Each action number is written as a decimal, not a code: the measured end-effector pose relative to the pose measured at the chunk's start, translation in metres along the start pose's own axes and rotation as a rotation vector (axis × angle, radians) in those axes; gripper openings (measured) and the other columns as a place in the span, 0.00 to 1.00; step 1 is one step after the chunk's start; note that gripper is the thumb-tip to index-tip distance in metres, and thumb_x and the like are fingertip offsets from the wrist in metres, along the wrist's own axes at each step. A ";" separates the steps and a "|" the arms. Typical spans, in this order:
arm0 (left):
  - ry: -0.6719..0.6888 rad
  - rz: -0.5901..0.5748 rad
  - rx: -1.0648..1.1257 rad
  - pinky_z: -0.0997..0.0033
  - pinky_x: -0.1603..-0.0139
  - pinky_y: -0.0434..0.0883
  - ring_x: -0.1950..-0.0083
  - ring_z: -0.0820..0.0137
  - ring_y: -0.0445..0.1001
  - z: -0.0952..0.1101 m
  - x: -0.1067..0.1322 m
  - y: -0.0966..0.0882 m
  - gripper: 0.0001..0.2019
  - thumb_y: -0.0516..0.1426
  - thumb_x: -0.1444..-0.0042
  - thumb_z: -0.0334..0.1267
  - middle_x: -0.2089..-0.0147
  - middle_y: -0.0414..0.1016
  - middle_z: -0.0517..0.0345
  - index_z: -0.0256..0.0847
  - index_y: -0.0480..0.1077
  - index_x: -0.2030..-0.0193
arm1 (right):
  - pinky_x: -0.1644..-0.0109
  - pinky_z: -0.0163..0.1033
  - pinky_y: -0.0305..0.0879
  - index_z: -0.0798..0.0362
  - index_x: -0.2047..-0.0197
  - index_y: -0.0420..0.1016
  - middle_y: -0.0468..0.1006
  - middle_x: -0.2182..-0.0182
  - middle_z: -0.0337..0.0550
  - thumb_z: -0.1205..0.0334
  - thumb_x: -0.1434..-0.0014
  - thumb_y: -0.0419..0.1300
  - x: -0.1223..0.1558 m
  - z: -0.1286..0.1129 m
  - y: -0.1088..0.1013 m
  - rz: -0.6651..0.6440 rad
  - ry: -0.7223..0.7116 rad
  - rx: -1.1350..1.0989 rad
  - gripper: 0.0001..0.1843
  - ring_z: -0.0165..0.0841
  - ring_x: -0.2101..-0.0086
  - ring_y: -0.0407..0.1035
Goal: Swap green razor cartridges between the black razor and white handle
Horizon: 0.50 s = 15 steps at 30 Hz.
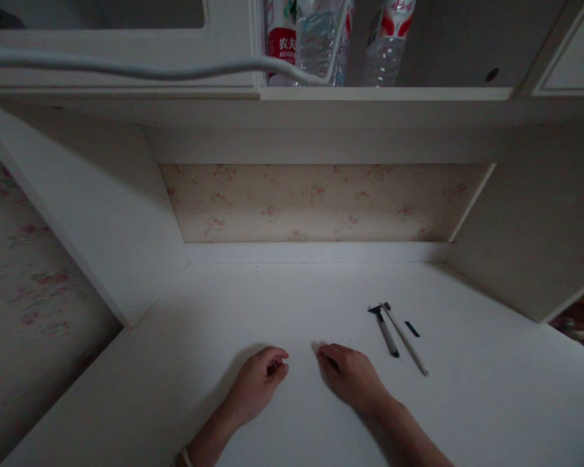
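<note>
My left hand (260,383) rests on the white desk (282,305), its fingers loosely curled and the thumb tip apart from the index finger. It holds nothing that I can see. My right hand (353,377) lies a short gap to the right, fingers curled in toward the thumb, with nothing visible in them. Beyond and to the right of it lies a small T-shaped tool like a razor (387,334), with a dark head and a grey handle. Beside that is a slim pale stick (406,340) with a dark end, then a short black strip (412,329).
An overhead shelf (384,94) holds clear plastic bottles (387,55) and a red-and-white labelled package (281,45). A white cable or tube (175,69) crosses in front of the cabinet. Side panels (92,194) flank the desk, with floral wallpaper (316,201) at the back.
</note>
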<state>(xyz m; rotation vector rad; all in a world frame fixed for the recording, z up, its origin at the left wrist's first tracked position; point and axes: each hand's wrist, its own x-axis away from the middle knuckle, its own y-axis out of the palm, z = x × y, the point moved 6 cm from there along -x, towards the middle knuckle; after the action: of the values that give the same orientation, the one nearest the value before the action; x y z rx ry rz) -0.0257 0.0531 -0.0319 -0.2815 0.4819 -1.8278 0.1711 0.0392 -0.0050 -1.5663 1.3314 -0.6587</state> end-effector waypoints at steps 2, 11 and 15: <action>0.009 0.001 -0.007 0.70 0.56 0.68 0.59 0.65 0.74 0.000 0.000 0.000 0.12 0.54 0.44 0.41 0.60 0.77 0.54 0.42 0.73 0.56 | 0.65 0.33 0.59 0.47 0.64 0.75 0.79 0.67 0.39 0.63 0.37 0.49 0.000 0.001 0.000 -0.002 -0.002 0.000 0.13 0.34 0.67 0.73; 0.020 -0.001 -0.007 0.70 0.56 0.69 0.58 0.66 0.74 0.002 0.000 0.000 0.11 0.54 0.44 0.40 0.59 0.77 0.54 0.42 0.73 0.56 | 0.65 0.33 0.58 0.48 0.65 0.73 0.79 0.68 0.39 0.63 0.36 0.48 0.001 0.002 0.003 0.001 -0.013 0.019 0.13 0.34 0.67 0.73; 0.028 -0.002 -0.020 0.70 0.55 0.69 0.58 0.66 0.74 0.003 -0.001 -0.001 0.11 0.54 0.44 0.40 0.59 0.77 0.55 0.42 0.73 0.57 | 0.66 0.33 0.57 0.48 0.66 0.73 0.78 0.69 0.39 0.63 0.37 0.48 0.000 0.001 0.002 0.007 -0.007 0.011 0.13 0.33 0.69 0.72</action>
<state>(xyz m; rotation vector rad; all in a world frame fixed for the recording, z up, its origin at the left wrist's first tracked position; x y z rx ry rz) -0.0247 0.0532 -0.0289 -0.2698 0.5195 -1.8316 0.1712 0.0395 -0.0070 -1.5529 1.3251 -0.6546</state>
